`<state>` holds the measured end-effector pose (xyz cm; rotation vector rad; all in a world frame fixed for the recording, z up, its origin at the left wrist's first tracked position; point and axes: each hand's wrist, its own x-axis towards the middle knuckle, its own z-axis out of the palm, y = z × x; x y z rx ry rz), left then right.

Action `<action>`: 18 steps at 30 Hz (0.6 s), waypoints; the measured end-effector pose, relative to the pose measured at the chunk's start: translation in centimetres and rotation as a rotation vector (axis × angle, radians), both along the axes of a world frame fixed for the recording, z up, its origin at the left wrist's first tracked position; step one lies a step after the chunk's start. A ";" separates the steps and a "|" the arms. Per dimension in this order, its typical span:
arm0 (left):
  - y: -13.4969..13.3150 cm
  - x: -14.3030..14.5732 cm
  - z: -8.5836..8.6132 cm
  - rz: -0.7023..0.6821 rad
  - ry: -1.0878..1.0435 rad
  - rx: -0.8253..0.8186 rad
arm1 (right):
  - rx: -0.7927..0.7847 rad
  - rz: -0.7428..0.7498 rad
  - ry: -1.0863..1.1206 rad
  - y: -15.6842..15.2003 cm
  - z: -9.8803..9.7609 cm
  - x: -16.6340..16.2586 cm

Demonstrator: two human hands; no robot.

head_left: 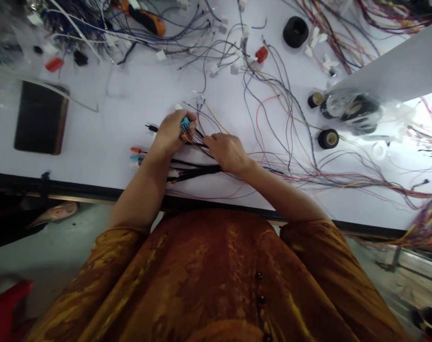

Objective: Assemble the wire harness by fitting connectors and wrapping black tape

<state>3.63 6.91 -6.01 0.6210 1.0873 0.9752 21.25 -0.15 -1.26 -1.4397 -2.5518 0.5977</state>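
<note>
Reaching over the white table (112, 126), both forearms (144, 183) angle inward toward each other near its front edge. The left hand (172, 132) curls tightly around a blue connector (185, 124); the right hand (227, 151), palm down, bends its fingers closed on black-sleeved wires (212, 169). A phone (39, 118) lies left, black tape rolls (328, 138) right, loose wires (289, 88) behind; pale floor (91, 232) shows below.

With the left hand (171, 133) as the clock's centre, the bench (126, 90) is widest open around 10 o'clock, where a hand could pass. A dark flat device (41, 118) closes off 9, and the end of a pale cable (82, 103) juts in before it. An orange connector (135, 150) obstructs 8, a sleeved wire bundle (210, 170) 5; loose wires (269, 114) web 12 to 3, with a black roll (328, 138) at 3.
</note>
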 end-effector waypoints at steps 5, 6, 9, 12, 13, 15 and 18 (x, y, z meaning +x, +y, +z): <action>-0.1 0.1 0.0 0.040 -0.022 0.014 | 0.069 -0.039 0.453 -1.7 -0.9 0.0; -0.1 0.2 0.1 0.052 -0.025 0.005 | 0.072 -0.140 0.548 -1.7 -0.8 -0.1; 0.0 0.2 0.3 0.088 -0.045 -0.019 | 0.035 -0.434 0.716 -0.9 0.2 -0.3; -0.1 0.1 0.7 0.153 -0.099 0.051 | -0.065 -0.471 0.766 0.8 1.5 -0.5; -0.2 0.1 0.8 0.174 -0.112 0.089 | -0.090 -0.456 0.768 1.3 2.0 -0.6; -0.4 0.0 1.1 0.206 -0.115 0.164 | -0.121 -0.415 0.752 2.3 2.9 -1.0; -0.8 -0.2 1.6 0.210 -0.099 0.244 | -0.100 -0.325 0.656 3.2 3.7 -1.8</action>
